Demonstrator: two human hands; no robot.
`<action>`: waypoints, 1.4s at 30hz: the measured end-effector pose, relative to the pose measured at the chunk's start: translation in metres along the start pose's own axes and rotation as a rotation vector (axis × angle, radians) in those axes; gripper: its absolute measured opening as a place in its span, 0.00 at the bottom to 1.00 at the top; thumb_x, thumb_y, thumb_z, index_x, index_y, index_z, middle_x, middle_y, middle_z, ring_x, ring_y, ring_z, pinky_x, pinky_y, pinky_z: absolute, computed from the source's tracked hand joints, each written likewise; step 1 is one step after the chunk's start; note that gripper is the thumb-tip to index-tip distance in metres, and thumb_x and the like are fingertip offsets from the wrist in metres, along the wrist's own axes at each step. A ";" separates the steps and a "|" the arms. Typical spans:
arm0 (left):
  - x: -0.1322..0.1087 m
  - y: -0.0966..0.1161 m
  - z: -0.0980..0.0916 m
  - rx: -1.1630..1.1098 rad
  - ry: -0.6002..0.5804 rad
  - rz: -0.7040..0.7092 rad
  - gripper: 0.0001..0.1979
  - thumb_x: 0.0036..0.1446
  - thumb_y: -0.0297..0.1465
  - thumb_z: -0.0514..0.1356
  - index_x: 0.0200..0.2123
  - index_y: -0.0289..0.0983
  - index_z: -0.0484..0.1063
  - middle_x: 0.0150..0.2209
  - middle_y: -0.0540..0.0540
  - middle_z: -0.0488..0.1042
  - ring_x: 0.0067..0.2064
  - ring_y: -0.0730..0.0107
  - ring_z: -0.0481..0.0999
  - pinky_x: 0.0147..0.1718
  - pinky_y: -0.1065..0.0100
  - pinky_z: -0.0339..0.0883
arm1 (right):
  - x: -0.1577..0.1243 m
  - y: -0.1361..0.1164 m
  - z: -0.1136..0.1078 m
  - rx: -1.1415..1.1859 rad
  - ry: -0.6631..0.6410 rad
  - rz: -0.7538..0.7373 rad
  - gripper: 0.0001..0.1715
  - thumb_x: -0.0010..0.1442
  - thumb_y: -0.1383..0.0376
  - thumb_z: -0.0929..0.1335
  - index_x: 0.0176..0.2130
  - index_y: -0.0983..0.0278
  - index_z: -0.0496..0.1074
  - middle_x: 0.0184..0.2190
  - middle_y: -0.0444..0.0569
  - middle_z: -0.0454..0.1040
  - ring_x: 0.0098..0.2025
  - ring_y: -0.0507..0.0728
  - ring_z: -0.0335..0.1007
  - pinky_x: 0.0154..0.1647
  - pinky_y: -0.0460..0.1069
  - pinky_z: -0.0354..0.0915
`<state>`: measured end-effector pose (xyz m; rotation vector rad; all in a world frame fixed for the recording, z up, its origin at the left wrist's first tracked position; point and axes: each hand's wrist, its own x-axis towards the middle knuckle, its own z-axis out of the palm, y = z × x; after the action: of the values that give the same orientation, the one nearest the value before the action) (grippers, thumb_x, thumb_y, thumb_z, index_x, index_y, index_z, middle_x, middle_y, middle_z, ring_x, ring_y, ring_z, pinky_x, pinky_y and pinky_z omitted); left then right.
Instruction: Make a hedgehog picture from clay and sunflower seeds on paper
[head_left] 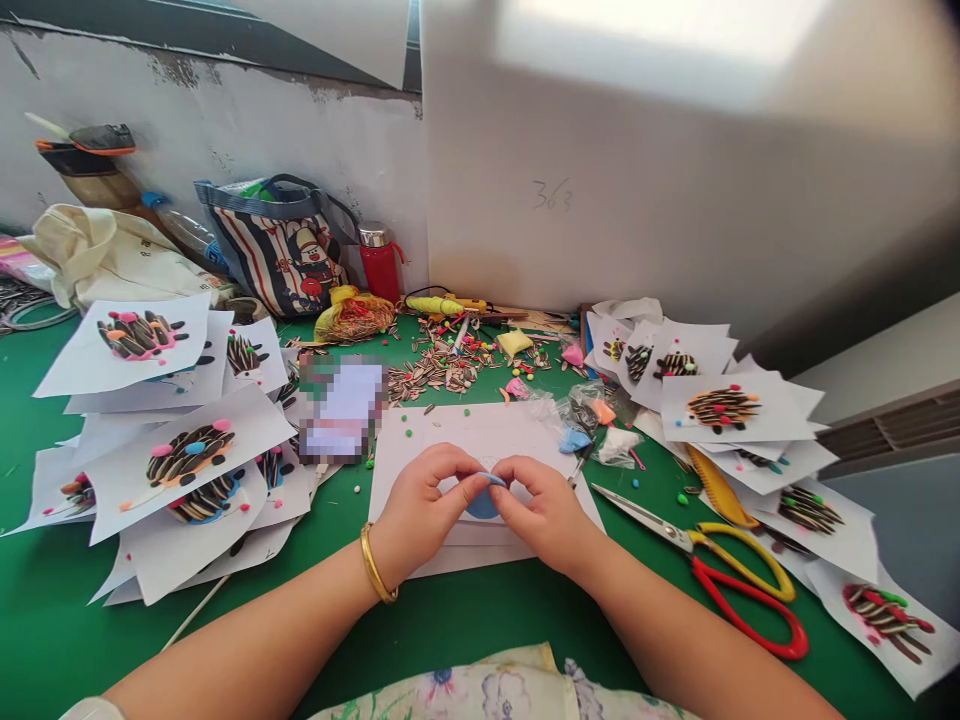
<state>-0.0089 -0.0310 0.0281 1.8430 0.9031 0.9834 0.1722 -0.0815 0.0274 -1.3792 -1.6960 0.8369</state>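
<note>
Above a sheet of white paper (397, 440), my left hand (424, 510) and my right hand (551, 512) meet at the fingertips. Both pinch a small strip of light blue modelling clay (492, 479) between thumb and forefinger. Just below the fingers, a flat blue patch (482, 507) shows on the paper; my hands partly cover it. Right of my right hand, a lump of blue clay (574, 441) lies by the paper's edge, near a bag of white clay (619, 445).
Scissors (697, 550) lie open at right. Seed-decorated paper sheets pile up at left (262, 420) and right (810, 400). A phone (341, 410), loose seeds (442, 365), a striped bag (262, 250) and a red bottle (380, 265) occupy the far side of the green table (360, 640).
</note>
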 end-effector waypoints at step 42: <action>-0.002 -0.005 -0.001 0.086 -0.034 -0.090 0.10 0.60 0.36 0.60 0.42 0.41 0.78 0.40 0.48 0.81 0.39 0.66 0.79 0.38 0.68 0.72 | -0.003 0.001 0.000 0.001 0.060 -0.023 0.08 0.63 0.64 0.66 0.43 0.60 0.72 0.39 0.46 0.76 0.41 0.55 0.71 0.44 0.50 0.65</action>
<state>-0.0110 -0.0302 0.0234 1.8676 1.0125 0.8678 0.1732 -0.0839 0.0263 -1.3688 -1.6627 0.7757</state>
